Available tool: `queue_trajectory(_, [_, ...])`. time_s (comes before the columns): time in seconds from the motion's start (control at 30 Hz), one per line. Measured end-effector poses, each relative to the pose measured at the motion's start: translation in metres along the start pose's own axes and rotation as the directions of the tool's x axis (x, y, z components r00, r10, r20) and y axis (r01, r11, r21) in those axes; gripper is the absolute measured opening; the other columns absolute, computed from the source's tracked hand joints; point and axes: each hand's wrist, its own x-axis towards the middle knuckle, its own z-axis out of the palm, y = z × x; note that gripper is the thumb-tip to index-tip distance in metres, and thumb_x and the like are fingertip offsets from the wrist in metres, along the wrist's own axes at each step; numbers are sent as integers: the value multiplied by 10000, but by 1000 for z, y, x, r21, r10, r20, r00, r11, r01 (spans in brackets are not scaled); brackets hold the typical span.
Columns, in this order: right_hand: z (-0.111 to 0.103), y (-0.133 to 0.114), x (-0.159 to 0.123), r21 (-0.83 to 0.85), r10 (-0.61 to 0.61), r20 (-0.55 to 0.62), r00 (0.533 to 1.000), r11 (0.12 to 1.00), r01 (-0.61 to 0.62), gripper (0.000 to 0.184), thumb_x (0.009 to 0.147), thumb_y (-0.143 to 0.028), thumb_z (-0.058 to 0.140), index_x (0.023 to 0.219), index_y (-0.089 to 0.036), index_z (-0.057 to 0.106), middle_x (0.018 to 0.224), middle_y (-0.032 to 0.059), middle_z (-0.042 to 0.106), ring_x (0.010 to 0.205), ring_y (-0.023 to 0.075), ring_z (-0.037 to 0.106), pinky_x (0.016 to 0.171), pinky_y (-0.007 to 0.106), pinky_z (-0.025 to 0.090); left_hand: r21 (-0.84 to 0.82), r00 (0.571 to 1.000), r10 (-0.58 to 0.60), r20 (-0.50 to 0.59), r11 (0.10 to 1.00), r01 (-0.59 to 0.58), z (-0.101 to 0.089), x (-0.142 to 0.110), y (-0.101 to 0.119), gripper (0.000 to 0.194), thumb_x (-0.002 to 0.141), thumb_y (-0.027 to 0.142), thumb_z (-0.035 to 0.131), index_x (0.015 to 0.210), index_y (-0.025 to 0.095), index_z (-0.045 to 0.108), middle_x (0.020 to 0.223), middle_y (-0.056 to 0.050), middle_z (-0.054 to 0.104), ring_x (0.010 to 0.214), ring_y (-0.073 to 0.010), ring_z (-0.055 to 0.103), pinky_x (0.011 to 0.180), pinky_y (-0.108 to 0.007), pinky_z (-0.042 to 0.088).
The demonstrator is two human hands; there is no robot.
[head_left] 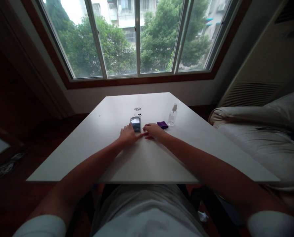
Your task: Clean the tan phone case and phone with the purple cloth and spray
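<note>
A smartphone lies flat on the white table, its dark screen facing up and reflecting light. Against its left edge rests my left hand, fingers spread and thumb stretched out to the right below the phone. My right hand is just right of the phone, its fingers loosely bent and apart, close to the tip of my left thumb. I make out nothing held in it. Beside my right hand sits a folded purple cloth. A clear spray bottle stands upright behind the cloth, to the right.
Two small round items, one a dark-patterned disc, the other a pale ring-like piece, lie beyond the phone. The white table reaches toward a window. On the right is a pale sofa.
</note>
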Motion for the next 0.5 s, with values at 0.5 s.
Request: queue_trajectory(0.5, [3, 15, 5, 255, -62, -33, 998, 964, 69, 225, 851, -161, 613, 1069, -108, 617, 1045, 155, 684, 869, 200, 675, 555, 250, 595, -15, 992, 18, -124, 1000, -20, 7, 5, -19, 823, 783, 594, 667, 1393, 113, 394, 1222, -215, 652, 1116, -326, 635, 921, -370, 445])
